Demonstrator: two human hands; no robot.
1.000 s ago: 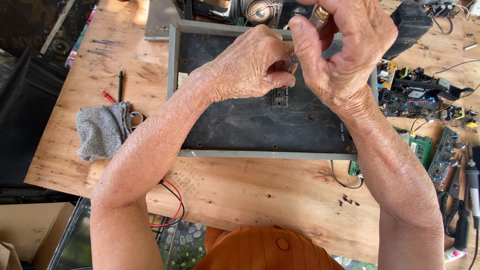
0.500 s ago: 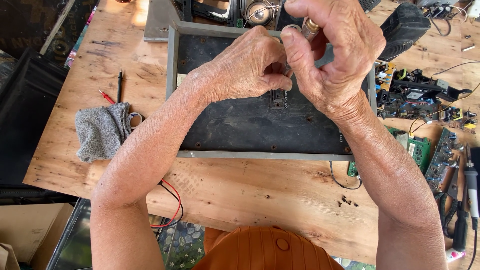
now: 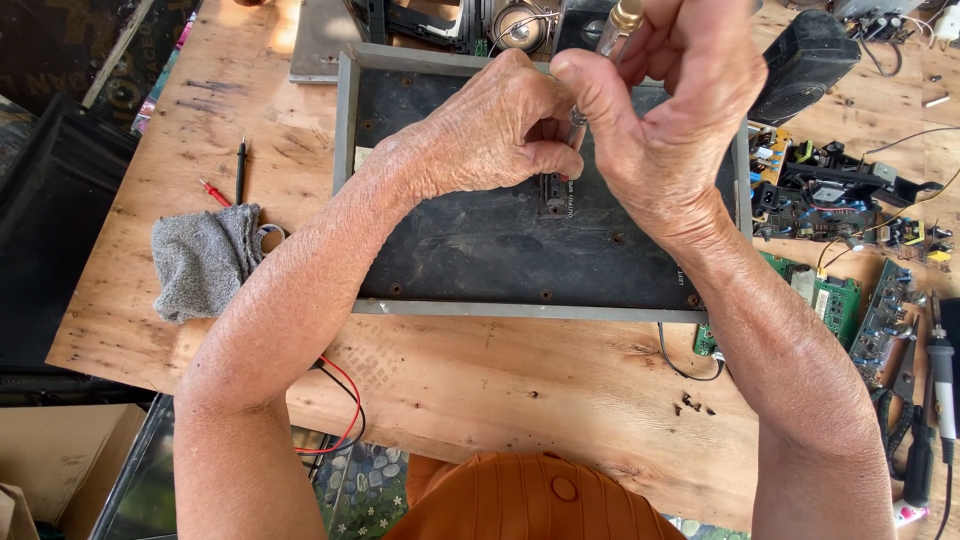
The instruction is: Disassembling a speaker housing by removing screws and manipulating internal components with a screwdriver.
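Both hands (image 3: pixel 590 130) closed around a screwdriver (image 3: pixel 612 40) over the panel (image 3: pixel 480 250)

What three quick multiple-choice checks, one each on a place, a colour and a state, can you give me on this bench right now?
1. Where does the grey cloth lie?
A. left of the dark panel
B. on top of the panel
C. among the circuit boards

2. What colour is the wire by the person's left arm at the near table edge?
A. blue with white
B. red with black
C. all yellow

3. How is the screwdriver held?
A. lying flat on the wood
B. gripped in the right hand, tip down at the panel
C. tucked under the cloth

Key: 1 A, the cloth sits on bare wood beside the dark panel. 2 B, a red and a black strand loop there. 3 B, the right hand wraps the handle while the left hand pinches near the tip.
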